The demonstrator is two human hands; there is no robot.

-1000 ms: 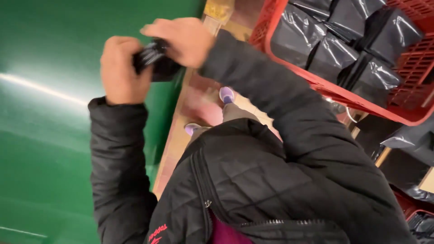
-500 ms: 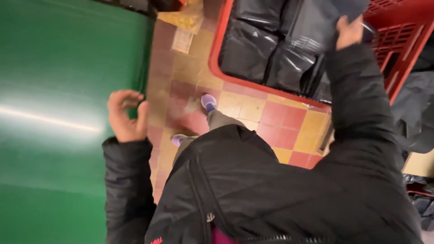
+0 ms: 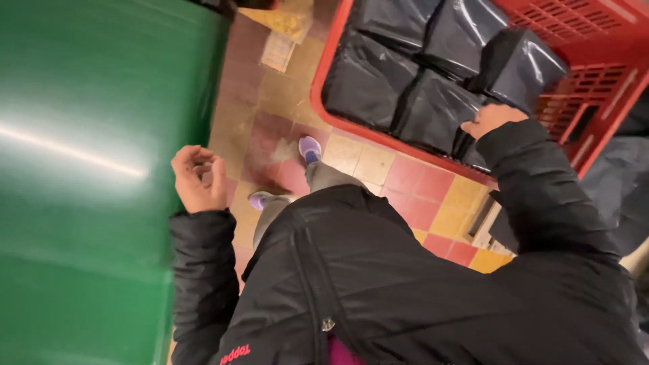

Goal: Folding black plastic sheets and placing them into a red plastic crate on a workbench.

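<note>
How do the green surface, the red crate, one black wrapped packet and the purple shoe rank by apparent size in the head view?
1. green surface, though nearest the camera
2. red crate
3. black wrapped packet
4. purple shoe

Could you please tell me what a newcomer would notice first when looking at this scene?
Most striking is the red plastic crate at upper right, packed with glossy black wrapped packages; the right hand rests on them at the crate's near edge. Filling the left side is a large shiny green surface, with the left hand raised beside it, fingers curled and holding nothing. Between them lies a red and yellow tiled floor.
</note>
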